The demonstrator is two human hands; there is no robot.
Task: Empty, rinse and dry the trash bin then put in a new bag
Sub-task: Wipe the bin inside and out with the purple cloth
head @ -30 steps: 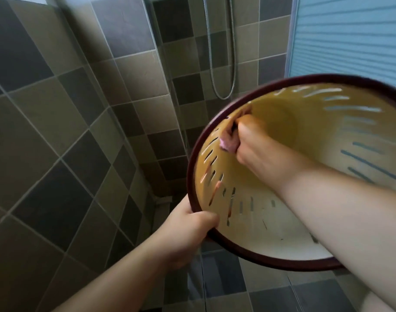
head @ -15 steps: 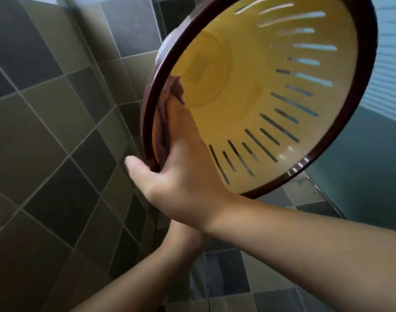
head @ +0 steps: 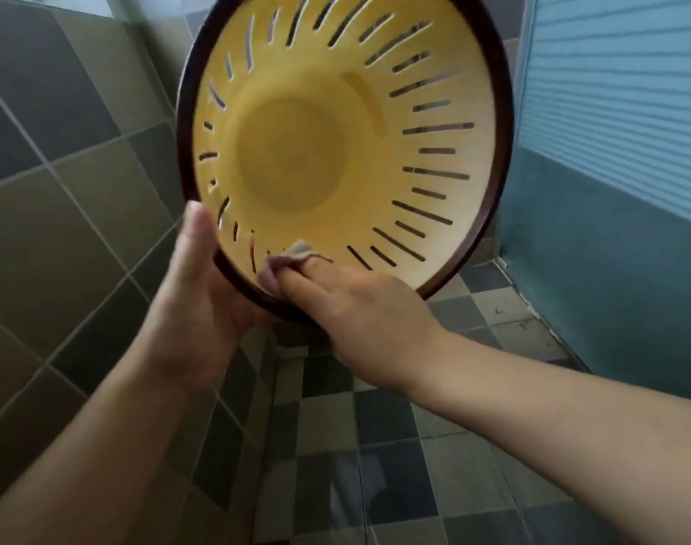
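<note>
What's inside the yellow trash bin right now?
Inside the trash bin there is no rubbish or bag, only its bare yellow base and slotted wall. The right hand presses a small cloth against the lower inner wall by the rim. The wall under the cloth is hidden.

One bin [head: 375, 123] was in view, yellow inside with a single dark rim. Its wall carried many slots, ranged in a ring; blur at the left made an exact count impossible. One round base showed at its centre. Two hands were there: one left hand [head: 196, 308] and one right hand [head: 369, 320], with two bare forearms. One cloth [head: 284, 263] lay at the lower rim. Two tiled walls met in one corner, above one tiled floor. One ribbed blue panel [head: 619, 112] stood to the right.
</note>
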